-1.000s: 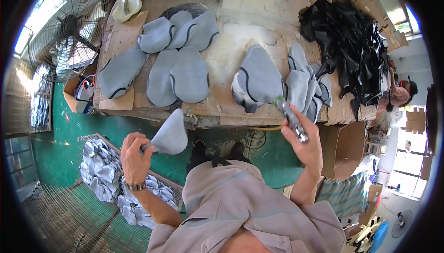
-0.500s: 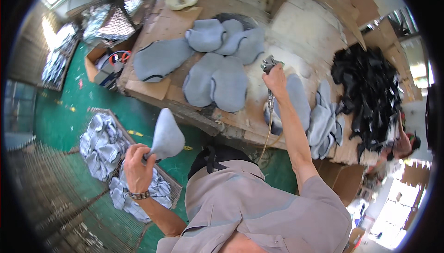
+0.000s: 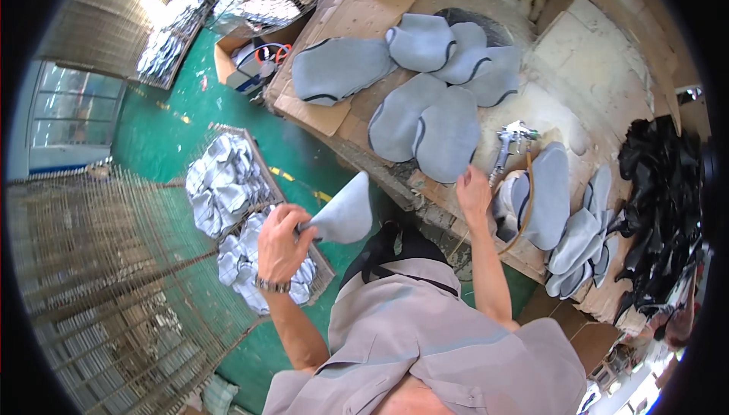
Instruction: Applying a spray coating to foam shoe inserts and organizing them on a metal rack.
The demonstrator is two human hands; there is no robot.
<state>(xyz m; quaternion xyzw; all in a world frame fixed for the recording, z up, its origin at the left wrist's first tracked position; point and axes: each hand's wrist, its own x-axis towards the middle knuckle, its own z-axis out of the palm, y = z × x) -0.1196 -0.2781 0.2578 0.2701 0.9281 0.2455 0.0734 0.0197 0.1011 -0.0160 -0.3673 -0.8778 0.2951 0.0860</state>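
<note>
Presently, a curled grey piece [image 3: 345, 211] is gripped at its narrow end between the thumb and fingers of the left hand [image 3: 279, 244], its broad end pointed toward the table [image 3: 547, 85] and held off it, over the floor [image 3: 163, 123]. The right hand [image 3: 474, 191] is placed at the table's front edge, fingers bent, just beside the lower rim of a flat grey piece [image 3: 448, 138]; whether that rim is touched or pinched cannot be told. A spray gun [image 3: 513, 134] is noted on the table just beyond the right hand, ungripped, with its hose [image 3: 530, 187] looped down toward the front edge. The table edge is seen slanting from upper left to lower right; green floor is exposed between it and the rack [image 3: 262, 160], on which crumpled grey pieces [image 3: 224, 183] are heaped. To the right of the gun, room is bounded by an oval grey piece [image 3: 551, 198], a grey stack [image 3: 581, 240] and a pile of black pieces [image 3: 661, 195]. Dark curved bands are observed along several grey edges; yellow marks [image 3: 292, 179] are found on the floor, their details too small to be made out.
</note>
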